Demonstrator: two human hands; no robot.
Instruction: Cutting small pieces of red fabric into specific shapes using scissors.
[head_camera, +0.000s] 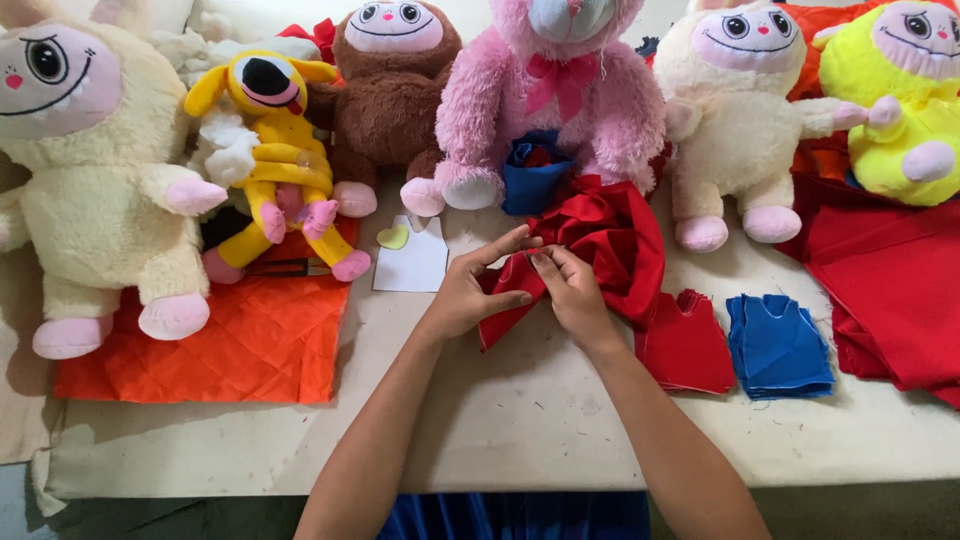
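While your left hand (470, 290) and right hand (572, 290) meet at mid-table, both sets of fingers pinch a fold of the red cloth (600, 245); left thumb and forefinger clamp its lower edge, right fingers curl over the top; cloth bunched on the table (500, 420), just in front of the pink plush (550, 100); blue fabric bundle (535, 170) sits at that plush's feet; right of your hands lie a stack of red cut pieces (688, 345) and a stack of blue cut pieces (778, 345), side by side; left, a white paper pattern (412, 260) and an orange quilted piece (230, 340); yellow plush (275, 160), brown plush (390, 90), cream plush (90, 170) lined along the back.
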